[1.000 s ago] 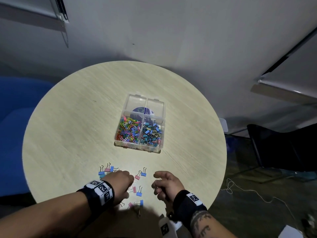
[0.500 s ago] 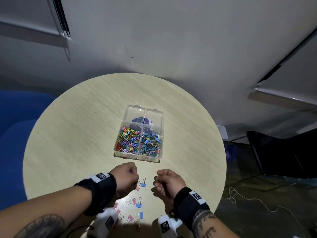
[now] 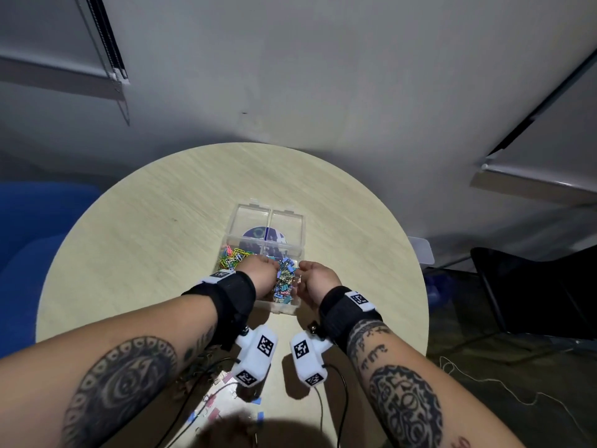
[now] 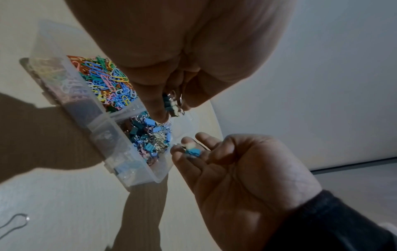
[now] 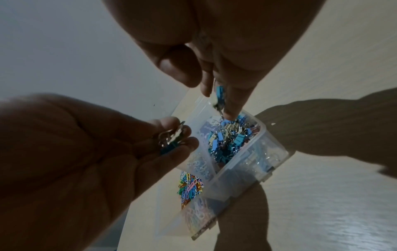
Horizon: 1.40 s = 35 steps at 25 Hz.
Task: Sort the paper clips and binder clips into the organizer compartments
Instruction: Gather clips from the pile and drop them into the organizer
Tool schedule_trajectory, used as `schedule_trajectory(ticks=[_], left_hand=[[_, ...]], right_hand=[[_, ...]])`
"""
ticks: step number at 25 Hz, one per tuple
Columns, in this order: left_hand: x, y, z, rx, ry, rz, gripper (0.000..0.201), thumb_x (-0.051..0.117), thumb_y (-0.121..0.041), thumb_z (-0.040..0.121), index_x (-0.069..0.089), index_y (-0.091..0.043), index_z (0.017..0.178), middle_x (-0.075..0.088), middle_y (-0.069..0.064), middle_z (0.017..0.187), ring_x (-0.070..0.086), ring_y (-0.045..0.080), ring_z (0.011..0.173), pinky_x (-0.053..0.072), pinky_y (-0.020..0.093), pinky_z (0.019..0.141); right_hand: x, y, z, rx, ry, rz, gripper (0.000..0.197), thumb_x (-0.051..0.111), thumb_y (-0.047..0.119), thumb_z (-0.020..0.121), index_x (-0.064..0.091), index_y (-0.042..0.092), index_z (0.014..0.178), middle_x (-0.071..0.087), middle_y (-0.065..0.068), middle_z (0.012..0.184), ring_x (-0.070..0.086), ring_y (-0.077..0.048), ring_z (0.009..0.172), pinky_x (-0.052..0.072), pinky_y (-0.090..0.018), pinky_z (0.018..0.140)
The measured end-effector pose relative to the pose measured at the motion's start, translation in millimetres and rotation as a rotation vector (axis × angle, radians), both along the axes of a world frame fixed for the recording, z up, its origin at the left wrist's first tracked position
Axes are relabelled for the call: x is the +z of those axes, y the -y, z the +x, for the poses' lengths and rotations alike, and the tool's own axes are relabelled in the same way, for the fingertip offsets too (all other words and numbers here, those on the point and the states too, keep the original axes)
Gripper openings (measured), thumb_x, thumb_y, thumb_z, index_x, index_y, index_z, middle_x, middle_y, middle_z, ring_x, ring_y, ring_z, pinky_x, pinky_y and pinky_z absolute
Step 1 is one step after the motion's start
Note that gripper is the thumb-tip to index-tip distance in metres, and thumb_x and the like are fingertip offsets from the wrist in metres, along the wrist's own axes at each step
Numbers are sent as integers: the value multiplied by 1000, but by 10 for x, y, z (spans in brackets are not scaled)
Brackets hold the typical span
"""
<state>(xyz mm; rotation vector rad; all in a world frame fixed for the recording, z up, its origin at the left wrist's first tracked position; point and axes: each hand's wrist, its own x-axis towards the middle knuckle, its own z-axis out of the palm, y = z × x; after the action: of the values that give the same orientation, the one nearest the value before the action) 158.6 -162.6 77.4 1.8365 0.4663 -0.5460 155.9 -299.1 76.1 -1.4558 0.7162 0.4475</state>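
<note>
The clear organizer stands mid-table with its lid open at the far side. Coloured paper clips fill its left compartment and binder clips its right one. My left hand hovers over the binder clip compartment, fingers curled round a few binder clips. My right hand is at the box's right edge and pinches a blue binder clip just above the pile. Loose binder clips lie near the table's front edge.
The round wooden table has a blue seat to its left and a black chair to its right. Black cables run over the table near me. A white cord lies on the floor.
Both hands have left the loose clips near the front edge and moved forward to the organizer's binder clip compartment, carrying clips. The view has tilted so the arms fill more of it.
</note>
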Motion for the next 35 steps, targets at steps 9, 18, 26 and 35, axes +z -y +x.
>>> schedule_trajectory(ticks=[9, 18, 26, 35], left_hand=[[60, -41, -72, -92, 58, -41, 42, 46, 11, 85, 68, -22, 96, 70, 16, 109, 67, 30, 90, 52, 29, 70], [-73, -754, -662, -92, 41, 19, 17, 51, 5, 91, 66, -3, 92, 66, 3, 79, 56, 0, 45, 42, 15, 43], [-382, -1606, -1169, -459, -45, 595, 30, 58, -14, 76, 67, -29, 100, 64, -13, 97, 60, 10, 93, 48, 21, 78], [-769, -1676, -1633, -508, -31, 585, 45, 74, -39, 71, 58, -30, 112, 45, -11, 101, 52, 10, 90, 42, 22, 77]], right_hand=[[116, 29, -262, 147, 102, -88, 36, 42, -19, 92, 61, 2, 115, 63, -6, 83, 58, -7, 43, 43, -16, 40], [-190, -178, -942, 377, 86, -259, 18, 57, 1, 93, 66, 17, 90, 71, -11, 89, 60, -20, 69, 45, -18, 49], [-396, -739, -1222, 1114, 186, -674, 22, 54, 18, 86, 66, 30, 100, 65, 10, 104, 64, -12, 95, 50, -21, 81], [-574, -1381, -911, 1468, 396, -949, 26, 68, 5, 74, 54, 22, 88, 48, -7, 104, 53, -31, 98, 51, -35, 80]])
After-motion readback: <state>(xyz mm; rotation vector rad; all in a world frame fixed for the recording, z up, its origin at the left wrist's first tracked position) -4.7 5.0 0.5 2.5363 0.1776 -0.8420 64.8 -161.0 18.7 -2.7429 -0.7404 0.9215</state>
